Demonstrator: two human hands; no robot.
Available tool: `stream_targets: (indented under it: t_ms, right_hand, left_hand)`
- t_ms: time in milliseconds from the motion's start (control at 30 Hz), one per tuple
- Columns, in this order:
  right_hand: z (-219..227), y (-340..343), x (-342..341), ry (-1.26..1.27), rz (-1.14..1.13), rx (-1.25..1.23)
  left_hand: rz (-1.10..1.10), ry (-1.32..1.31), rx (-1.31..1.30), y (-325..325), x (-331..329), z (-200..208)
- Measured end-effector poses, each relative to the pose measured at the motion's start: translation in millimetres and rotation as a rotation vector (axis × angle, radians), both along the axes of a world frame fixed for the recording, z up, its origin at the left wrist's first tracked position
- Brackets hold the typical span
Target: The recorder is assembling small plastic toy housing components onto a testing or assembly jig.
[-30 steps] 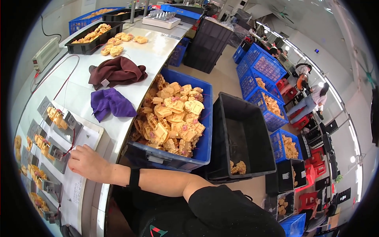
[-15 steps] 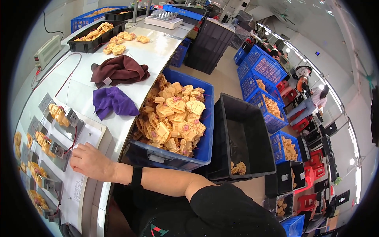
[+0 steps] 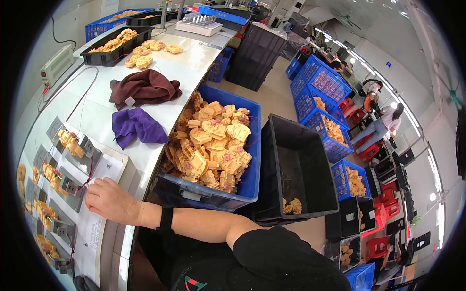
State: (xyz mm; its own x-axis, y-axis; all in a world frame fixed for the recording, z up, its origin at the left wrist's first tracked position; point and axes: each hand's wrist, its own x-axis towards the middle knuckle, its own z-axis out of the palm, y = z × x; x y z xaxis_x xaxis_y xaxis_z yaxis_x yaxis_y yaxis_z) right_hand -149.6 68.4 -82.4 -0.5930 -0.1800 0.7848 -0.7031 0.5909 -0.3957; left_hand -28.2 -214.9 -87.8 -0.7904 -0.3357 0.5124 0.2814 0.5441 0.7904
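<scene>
View shifted slightly; the right hand (image 3: 112,200) (fingers curled, whether clamped on anything cannot be determined) remains beside a grey fixture (image 3: 73,202) bearing a yellow part (image 3: 52,177).

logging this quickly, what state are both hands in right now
Left hand: not in view.
Right hand: loosely curled; whether fully closed or holding anything cannot be told.
</scene>
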Motion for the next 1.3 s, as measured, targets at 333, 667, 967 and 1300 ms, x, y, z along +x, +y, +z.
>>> stream_targets:
  t_ms: [333,667,967,1300]
  right_hand:
    - [-1,-1,1,-0.016,0.005,-0.014]
    - [-2,2,1,-0.011,-0.014,-0.012]
    - [2,-9,2,0.017,0.021,0.054]
    - [16,15,2,-0.166,0.073,0.115]
  left_hand:
    - [-0.004,0.011,-0.018,-1,1,-1]
    - [-0.01,0.003,0.01,5,-1,3]
    - [0.004,-0.203,-0.071,-75,19,-49]
    - [0.1,-0.142,-0.245,22,9,21]
